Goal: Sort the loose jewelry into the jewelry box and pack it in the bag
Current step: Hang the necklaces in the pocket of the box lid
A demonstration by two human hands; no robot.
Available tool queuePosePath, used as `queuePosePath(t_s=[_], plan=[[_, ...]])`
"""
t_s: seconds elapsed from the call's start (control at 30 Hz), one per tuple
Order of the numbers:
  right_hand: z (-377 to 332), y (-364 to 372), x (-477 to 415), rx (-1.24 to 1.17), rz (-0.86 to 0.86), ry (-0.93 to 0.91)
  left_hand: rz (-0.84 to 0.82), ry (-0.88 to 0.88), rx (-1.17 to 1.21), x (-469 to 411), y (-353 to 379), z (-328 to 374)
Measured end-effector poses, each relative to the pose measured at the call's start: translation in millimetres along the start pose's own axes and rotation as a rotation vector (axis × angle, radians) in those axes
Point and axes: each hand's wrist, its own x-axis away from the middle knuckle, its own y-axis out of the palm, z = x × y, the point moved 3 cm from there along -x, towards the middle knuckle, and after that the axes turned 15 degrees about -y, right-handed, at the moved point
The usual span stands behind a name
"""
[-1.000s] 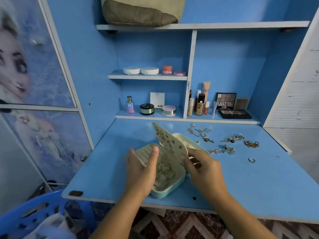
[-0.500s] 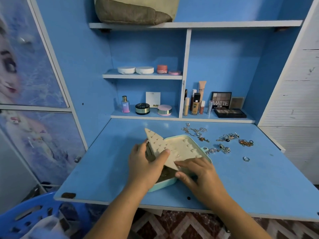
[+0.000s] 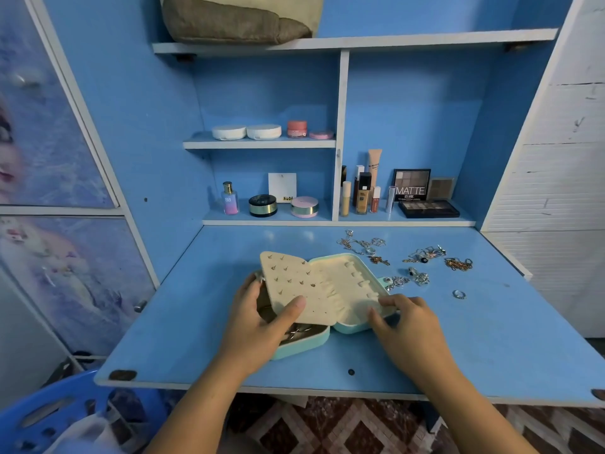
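2 hands at the mint jewelry box (image 3: 302, 347), open at the middle of the blue desk (image 3: 183, 322). Left hand (image 3: 258, 326) at the box's left side: thumb pressed flat on the cream earring panel (image 3: 294, 280), other fingers wrapped round the panel's left edge, pinching it. Panel tilted up over the box's base, rows of small gold earrings pinned through it. In the base under the panel's near corner, several thin rings (image 3: 296, 332), just beside the left palm. Right hand (image 3: 409, 326) at the box's right front corner: fingers curled, fingertips (image 3: 389, 301) on the near edge of the cream-lined lid (image 3: 353, 276), thumb against the lid's mint rim, gripping it. Lid lying back on the desk, right of the panel, a row of small loops across its lining, snap tab (image 3: 385, 281) sticking out from its right edge. Loose jewelry all right of and behind the box, apart from both hands: tangle of fine chains (image 3: 360, 244) behind the lid, gold pendant (image 3: 379, 259) nearer the lid, silver pieces (image 3: 419, 277) just right of the snap tab, dark-stoned cluster (image 3: 425, 253) and gold chain (image 3: 458, 263) further right, 1 silver ring (image 3: 459, 293) right of the box past the right fingertips. High above the box on the top shelf, an olive fabric bundle (image 3: 229, 22); bag or cushion, cannot tell.
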Motion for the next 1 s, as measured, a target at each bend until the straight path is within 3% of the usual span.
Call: queuePosePath(t_s=[0.23,0.5,0.73,1.0], plan=[[-2,-3,-20,-0.233,0.002,0.163,0.095,-0.188,0.090,-21,-25,11],[-1,3,-54,-0.277,0.117,0.070,-0.003,-0.350,-0.148,-31,-37,-11],[3,12,-70,-0.338,-0.058,-0.052,-0.059,-0.292,-0.308,-4,-28,1],[11,4,-106,-0.285,-0.264,-0.081,-0.301,-0.296,-0.407,-7,-10,14]])
